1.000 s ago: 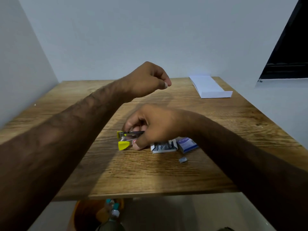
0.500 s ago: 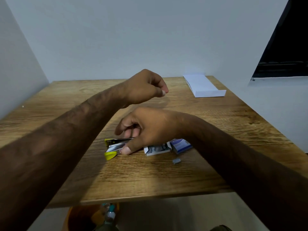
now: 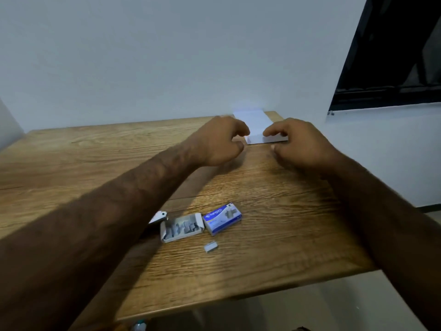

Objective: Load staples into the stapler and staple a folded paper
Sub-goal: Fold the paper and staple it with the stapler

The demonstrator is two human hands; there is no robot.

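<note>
- White folded paper (image 3: 256,123) begins right at the fingertips. The left hand (image 3: 220,143) and right hand (image 3: 301,145) flank its near short edge, fingers loosely curled and gripping nothing. I cannot tell whether they touch it.
- Its long axis runs away from the person toward the wall, at the far right corner of the table (image 3: 286,223). The right forefinger overlaps the near edge, so that hand seems nearer.
- Well back, the stapler (image 3: 158,216) peeks from under the left forearm, beside the open staple tray (image 3: 182,226), the blue sleeve (image 3: 223,218) and a loose strip (image 3: 211,247).
</note>
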